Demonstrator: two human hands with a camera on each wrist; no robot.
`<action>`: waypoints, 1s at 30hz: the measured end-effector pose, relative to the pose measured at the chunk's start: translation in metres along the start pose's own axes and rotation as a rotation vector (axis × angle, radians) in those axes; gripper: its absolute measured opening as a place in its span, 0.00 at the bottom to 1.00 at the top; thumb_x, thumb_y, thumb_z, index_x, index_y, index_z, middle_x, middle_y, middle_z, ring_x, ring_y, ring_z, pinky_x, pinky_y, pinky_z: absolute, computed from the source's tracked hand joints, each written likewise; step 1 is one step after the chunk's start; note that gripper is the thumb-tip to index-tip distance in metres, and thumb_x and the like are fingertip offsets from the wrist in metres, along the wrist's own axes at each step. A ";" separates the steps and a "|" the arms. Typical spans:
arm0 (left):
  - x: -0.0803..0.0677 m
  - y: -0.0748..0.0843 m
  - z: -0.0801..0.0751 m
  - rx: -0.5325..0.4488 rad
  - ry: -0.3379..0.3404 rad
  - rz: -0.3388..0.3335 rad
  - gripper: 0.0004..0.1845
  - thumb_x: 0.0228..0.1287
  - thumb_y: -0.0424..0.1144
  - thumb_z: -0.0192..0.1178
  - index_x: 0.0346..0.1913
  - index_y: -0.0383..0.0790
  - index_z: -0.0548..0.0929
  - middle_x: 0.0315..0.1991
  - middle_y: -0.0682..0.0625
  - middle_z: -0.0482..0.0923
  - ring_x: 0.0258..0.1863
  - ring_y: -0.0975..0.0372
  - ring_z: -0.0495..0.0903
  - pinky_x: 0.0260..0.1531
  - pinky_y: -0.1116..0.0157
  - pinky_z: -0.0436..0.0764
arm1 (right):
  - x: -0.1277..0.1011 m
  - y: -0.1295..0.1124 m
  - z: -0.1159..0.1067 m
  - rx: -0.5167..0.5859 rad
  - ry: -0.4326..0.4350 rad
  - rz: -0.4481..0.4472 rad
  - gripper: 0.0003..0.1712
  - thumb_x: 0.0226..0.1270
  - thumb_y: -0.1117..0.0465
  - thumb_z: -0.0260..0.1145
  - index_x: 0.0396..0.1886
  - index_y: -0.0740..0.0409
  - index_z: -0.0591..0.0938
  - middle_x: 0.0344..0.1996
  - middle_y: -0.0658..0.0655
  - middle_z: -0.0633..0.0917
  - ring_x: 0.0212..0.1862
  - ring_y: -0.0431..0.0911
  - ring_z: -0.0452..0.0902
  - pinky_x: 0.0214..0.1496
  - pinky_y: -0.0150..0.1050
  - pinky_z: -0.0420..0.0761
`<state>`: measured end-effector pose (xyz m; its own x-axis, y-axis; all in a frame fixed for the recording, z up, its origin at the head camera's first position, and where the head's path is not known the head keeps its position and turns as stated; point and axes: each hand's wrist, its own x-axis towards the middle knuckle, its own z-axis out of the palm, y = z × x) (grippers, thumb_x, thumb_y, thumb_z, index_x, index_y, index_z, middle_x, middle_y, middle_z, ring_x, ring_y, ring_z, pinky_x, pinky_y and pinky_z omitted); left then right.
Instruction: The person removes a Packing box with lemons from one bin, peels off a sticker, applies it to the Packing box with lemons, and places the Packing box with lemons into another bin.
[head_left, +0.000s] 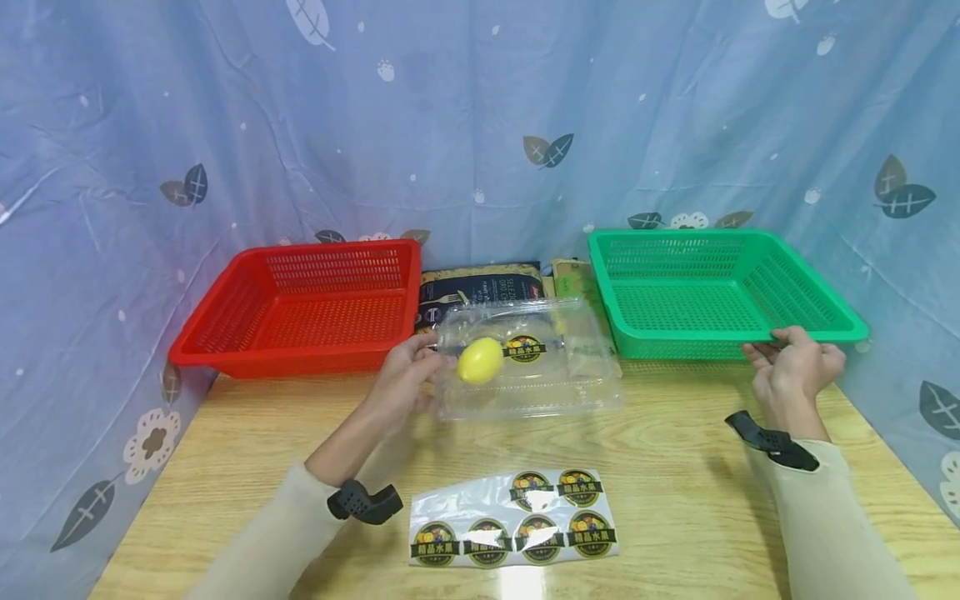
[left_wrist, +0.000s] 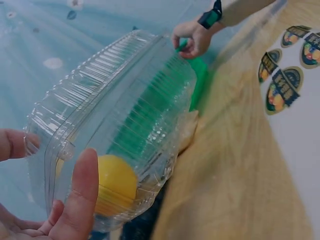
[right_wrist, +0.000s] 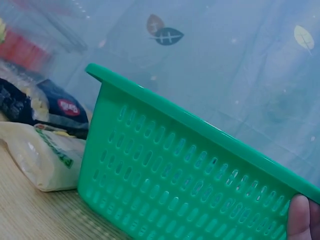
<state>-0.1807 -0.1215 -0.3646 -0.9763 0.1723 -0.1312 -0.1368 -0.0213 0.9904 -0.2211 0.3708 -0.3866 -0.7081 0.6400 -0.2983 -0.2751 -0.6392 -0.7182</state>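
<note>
A blue cloth printed with leaves hangs behind and beside a wooden worktop (head_left: 675, 467). Near its middle the left hand (head_left: 405, 375) holds a clear clamshell box (head_left: 525, 362) by its left end, thumb curled over the front wall and fingers behind it, so the grip is closed on the box. A yellow lemon (head_left: 480, 360) lies inside against that end. At the back right corner the right hand (head_left: 798, 362) pinches the front rim of the green basket (head_left: 720, 292), its grip curled round the edge.

To do this well, I judge the box should be kept level and supported from below, since the lemon sits at one end and the thin plastic flexes; the basket is best steadied while the box comes near.

Counted: one box, one lemon, one green basket, one red basket (head_left: 300, 308) at the back left, one sticker sheet (head_left: 517, 517) at the front edge showing six round labels, and two food packets (head_left: 480, 287) between the baskets.
</note>
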 end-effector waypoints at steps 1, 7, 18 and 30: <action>0.002 0.003 0.002 0.007 -0.005 0.005 0.37 0.64 0.35 0.61 0.75 0.35 0.59 0.41 0.46 0.72 0.28 0.62 0.73 0.19 0.66 0.82 | 0.000 0.000 0.000 -0.001 -0.002 -0.003 0.25 0.70 0.74 0.56 0.32 0.52 0.48 0.32 0.55 0.66 0.11 0.55 0.58 0.18 0.43 0.78; 0.011 0.024 0.013 0.031 -0.019 0.026 0.36 0.65 0.37 0.60 0.74 0.36 0.61 0.42 0.44 0.72 0.29 0.61 0.74 0.24 0.62 0.86 | 0.002 -0.001 0.000 -0.027 -0.010 -0.010 0.25 0.70 0.73 0.56 0.34 0.51 0.47 0.35 0.55 0.65 0.13 0.55 0.59 0.19 0.43 0.78; 0.039 0.045 0.047 -0.013 -0.040 0.020 0.39 0.64 0.40 0.62 0.75 0.36 0.60 0.52 0.43 0.72 0.29 0.61 0.72 0.23 0.63 0.85 | 0.005 0.002 0.000 -0.032 0.003 -0.002 0.22 0.71 0.72 0.56 0.37 0.52 0.51 0.38 0.55 0.67 0.12 0.55 0.61 0.19 0.43 0.78; 0.069 0.069 0.077 0.010 -0.105 0.034 0.38 0.66 0.40 0.62 0.76 0.36 0.60 0.54 0.43 0.73 0.31 0.60 0.71 0.27 0.59 0.87 | 0.003 0.003 0.001 -0.034 0.028 -0.015 0.21 0.70 0.72 0.56 0.37 0.52 0.53 0.40 0.55 0.67 0.12 0.55 0.62 0.17 0.43 0.78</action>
<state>-0.2443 -0.0353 -0.3014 -0.9573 0.2740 -0.0924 -0.1016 -0.0195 0.9946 -0.2248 0.3706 -0.3886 -0.6853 0.6617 -0.3042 -0.2634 -0.6146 -0.7436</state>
